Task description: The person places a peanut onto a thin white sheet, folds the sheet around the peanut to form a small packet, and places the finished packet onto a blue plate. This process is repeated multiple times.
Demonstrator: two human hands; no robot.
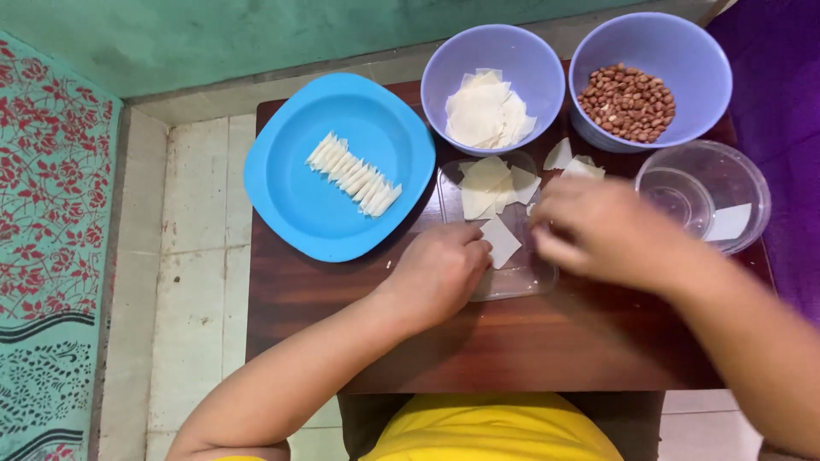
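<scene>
My left hand (440,271) rests on a clear plastic lid (512,277) on the small wooden table (359,333), its fingers pinching a corner of a white dough square (500,241). My right hand (598,229) hovers blurred just right of that square, fingertips close to it; what it holds is unclear. More white squares (487,183) lie piled on the lid. A blue plate (290,196) at the left carries a row of folded white pieces (354,175).
Behind stand a lilac bowl (461,60) of white squares and a lilac bowl (692,43) of peanuts (628,102). A clear plastic container (752,183) sits at the right. Tiled floor and a patterned mat (51,213) lie to the left.
</scene>
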